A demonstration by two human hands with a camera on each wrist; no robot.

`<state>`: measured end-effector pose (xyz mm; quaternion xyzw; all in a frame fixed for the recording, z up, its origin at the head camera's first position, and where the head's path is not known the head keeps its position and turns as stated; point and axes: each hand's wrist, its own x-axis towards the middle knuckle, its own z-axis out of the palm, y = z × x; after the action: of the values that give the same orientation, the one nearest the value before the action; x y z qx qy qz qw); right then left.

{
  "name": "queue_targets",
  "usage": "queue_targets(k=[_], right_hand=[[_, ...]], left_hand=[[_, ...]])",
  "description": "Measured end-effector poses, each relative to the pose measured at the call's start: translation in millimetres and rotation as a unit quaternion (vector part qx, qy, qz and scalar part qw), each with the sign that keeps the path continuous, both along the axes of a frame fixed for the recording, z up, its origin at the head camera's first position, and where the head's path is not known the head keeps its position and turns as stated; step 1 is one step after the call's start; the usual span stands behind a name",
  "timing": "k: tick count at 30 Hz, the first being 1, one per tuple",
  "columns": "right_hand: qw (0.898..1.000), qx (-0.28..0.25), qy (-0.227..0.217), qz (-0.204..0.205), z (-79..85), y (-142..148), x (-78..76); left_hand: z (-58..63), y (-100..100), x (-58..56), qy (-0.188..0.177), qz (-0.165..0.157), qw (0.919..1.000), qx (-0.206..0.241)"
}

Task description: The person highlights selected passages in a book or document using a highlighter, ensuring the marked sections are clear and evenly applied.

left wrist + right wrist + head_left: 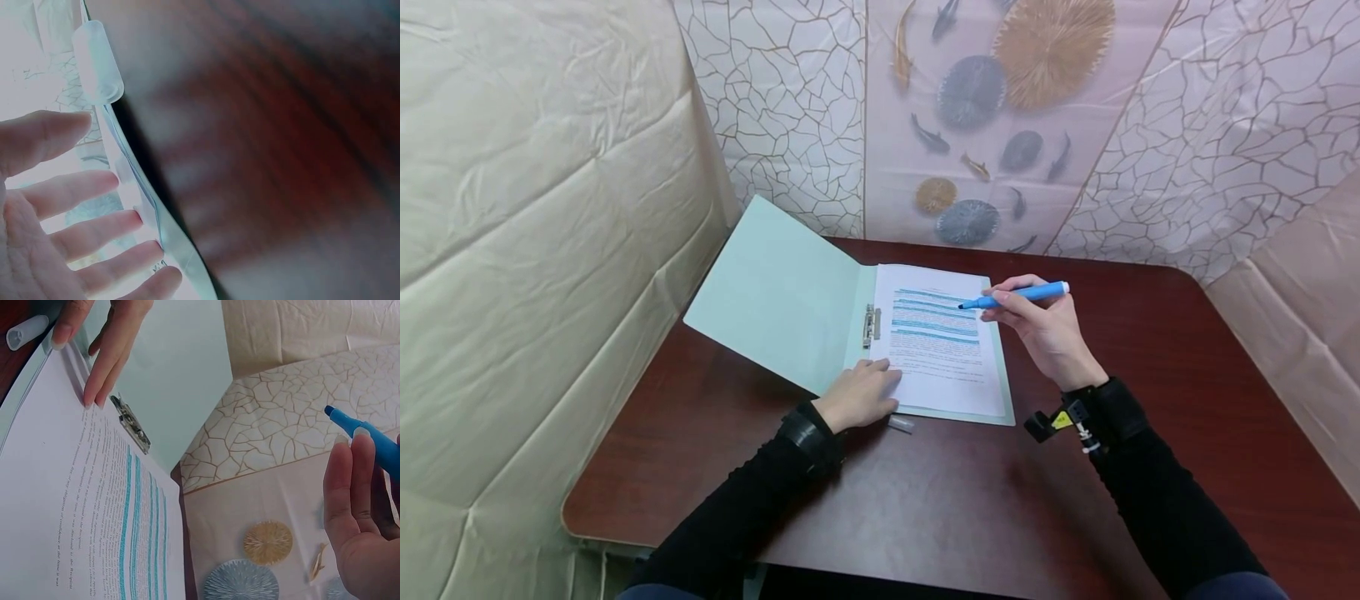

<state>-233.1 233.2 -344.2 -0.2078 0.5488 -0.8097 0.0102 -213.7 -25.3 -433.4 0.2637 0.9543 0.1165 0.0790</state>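
Observation:
My right hand [1051,329] pinches an uncapped blue highlighter [1030,295] between thumb and fingers, over the right side of a printed sheet [947,375]. In the right wrist view the highlighter's dark tip [329,410] points away from the fingers. Several blue highlighted lines run across the upper text; the lower lines are plain. The sheet lies in an opened pale green folder [782,292] with a metal clip [869,325] at its spine. My left hand [861,393] rests with extended fingers on the sheet's lower left corner. Beside it lies a translucent cap [901,424].
The dark wooden table [970,492] stretches under the folder, with its front edge near my body. A patterned cloth wall [797,100] rises behind the table, and a cream cloth [550,250] hangs along the left. The folder's raised cover leans towards that left side.

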Motion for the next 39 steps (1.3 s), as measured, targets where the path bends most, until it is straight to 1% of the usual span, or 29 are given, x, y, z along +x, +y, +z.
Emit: queue_targets(k=[7, 10, 15, 20, 27, 31, 39], right_hand=[[0.999, 0.032, 0.011, -0.007, -0.4, -3, -0.6], [0.999, 0.049, 0.011, -0.01, -3.6, -4, -2.0], [0.996, 0.086, 0.006, -0.026, -10.5, -7, -6.8], [0.991, 0.126, 0.001, -0.036, -18.2, -14, -13.3], [0.984, 0.168, -0.023, -0.055, -35.3, -23, -23.1], [0.983, 0.173, -0.034, -0.057, -44.9, -30, -27.7], [0.985, 0.157, -0.059, -0.043, -58.4, -44, -35.2]], left_hand=[[1.2, -2, 0.1, -0.004, -0.006, 0.9999, -0.008], [0.3, -2, 0.0, -0.008, -0.006, 0.9999, -0.011], [-0.4, -2, -0.9, -0.013, -0.006, 0.9997, -0.02], [0.6, -3, -0.4, -0.011, -0.009, 0.9997, -0.022], [1.5, -3, -0.4, -0.014, -0.014, 0.9995, -0.024], [1.4, -2, -1.4, -0.015, -0.017, 0.9992, -0.031], [1.1, -3, -2.7, -0.017, -0.015, 0.9992, -0.032]])
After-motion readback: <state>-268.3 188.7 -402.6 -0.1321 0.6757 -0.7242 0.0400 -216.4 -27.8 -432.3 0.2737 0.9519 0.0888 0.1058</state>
